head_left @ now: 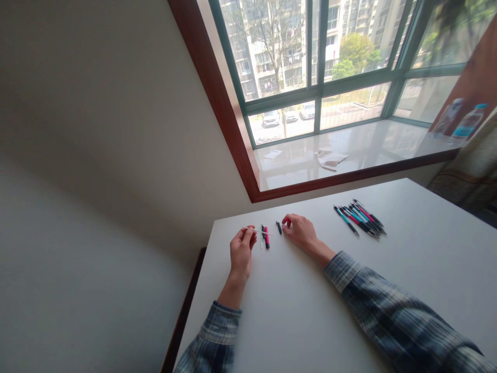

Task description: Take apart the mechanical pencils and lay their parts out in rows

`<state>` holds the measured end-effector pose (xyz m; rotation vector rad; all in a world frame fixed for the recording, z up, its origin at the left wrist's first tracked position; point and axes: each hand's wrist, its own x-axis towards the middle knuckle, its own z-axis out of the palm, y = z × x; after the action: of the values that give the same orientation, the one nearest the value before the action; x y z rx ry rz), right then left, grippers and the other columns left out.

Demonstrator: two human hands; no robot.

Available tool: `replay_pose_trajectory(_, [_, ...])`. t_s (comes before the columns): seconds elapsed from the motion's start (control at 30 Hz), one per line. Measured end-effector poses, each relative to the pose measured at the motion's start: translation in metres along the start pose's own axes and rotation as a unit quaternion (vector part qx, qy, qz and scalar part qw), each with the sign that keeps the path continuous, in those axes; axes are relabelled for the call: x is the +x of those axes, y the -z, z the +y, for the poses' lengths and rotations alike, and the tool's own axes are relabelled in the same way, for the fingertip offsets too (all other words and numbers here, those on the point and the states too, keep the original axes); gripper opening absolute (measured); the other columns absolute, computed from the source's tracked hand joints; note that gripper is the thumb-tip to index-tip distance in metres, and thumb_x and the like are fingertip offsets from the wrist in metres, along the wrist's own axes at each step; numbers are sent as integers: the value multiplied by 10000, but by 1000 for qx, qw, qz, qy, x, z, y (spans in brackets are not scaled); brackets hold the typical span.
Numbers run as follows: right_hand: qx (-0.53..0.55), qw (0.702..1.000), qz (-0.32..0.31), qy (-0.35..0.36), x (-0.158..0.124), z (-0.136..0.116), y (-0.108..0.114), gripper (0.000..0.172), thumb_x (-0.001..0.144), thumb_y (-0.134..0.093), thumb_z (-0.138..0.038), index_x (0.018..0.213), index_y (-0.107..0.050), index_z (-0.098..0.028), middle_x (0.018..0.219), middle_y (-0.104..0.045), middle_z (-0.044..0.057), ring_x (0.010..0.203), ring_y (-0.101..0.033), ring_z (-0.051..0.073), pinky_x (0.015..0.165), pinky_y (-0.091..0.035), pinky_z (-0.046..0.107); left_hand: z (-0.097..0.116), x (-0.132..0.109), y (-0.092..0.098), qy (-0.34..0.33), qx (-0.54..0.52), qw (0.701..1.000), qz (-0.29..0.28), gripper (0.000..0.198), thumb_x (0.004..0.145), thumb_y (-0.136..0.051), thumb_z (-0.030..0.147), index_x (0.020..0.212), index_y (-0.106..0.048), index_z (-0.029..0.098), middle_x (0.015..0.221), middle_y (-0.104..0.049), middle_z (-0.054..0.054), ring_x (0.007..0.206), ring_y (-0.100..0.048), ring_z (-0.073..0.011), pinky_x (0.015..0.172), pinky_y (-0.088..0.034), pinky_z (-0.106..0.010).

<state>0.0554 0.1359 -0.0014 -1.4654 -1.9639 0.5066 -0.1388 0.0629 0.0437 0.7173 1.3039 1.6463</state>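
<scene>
My left hand [242,249] is closed, pinching a thin white pen refill [260,232] that points to the right. Under and beside the refill lie a pink pen barrel [267,239] and a small black pen part [263,231]. A tiny pale piece on the table there is too small to name. My right hand [300,229] rests on the table with curved fingers and a gap between thumb and forefinger. Just left of its fingertips lies a short black pen piece [278,227], apparently not gripped.
On the right of the white table [310,311] lies a pile of click pens [361,217] in teal, pink and black. Beyond is a window sill [295,168] with a crumpled cloth [330,158] and a blue-capped bottle [470,122]. A wall borders the left.
</scene>
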Motion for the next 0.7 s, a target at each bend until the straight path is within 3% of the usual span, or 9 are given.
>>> replay_pose_trajectory(0.13, [41, 999, 29, 8, -3, -2, 4, 100, 909, -624, -254, 919, -722, -235, 859, -737, -2, 729, -630, 153, 657, -375, 253, 1, -2, 0, -3, 28, 999, -16, 373, 655, -889, 416, 849, -746, 131, 973, -712, -64, 774, -618, -102, 776, -528, -240])
replay_pose_trajectory(0.27, [64, 996, 41, 47, -23, -14, 19, 193, 963, -593, -332, 863, -715, -222, 804, -724, 6, 681, -618, 146, 668, -393, 252, 2, -8, -1, -13, 72, 997, -40, 385, 682, -873, 436, 886, -772, 126, 925, -724, -70, 753, -604, -109, 776, -520, -249])
replay_pose_trajectory(0.37, [65, 994, 19, 84, -43, -25, 30, 264, 979, -591, -382, 811, -707, -214, 788, -719, 11, 643, -598, 135, 651, -384, 250, 3, -13, -4, -20, 91, 994, -61, 371, 709, -859, 438, 894, -777, 128, 911, -733, -71, 764, -612, -122, 793, -521, -264])
replay_pose_trajectory(0.47, [70, 992, -4, 106, -55, -33, 35, 226, 965, -619, -363, 822, -712, -216, 797, -722, 8, 644, -597, 131, 643, -381, 244, 4, -15, -6, -26, 113, 989, -95, 364, 733, -847, 446, 894, -780, 127, 888, -731, -70, 755, -611, -132, 788, -520, -278])
replay_pose_trajectory(0.7, [68, 991, -34, 109, -58, -38, 34, 170, 931, -637, -288, 800, -712, -210, 767, -714, 2, 637, -595, 125, 673, -400, 236, 7, -13, -8, -21, 145, 980, -136, 370, 758, -827, 433, 955, -793, 122, 820, -726, -56, 731, -610, -134, 749, -495, -267])
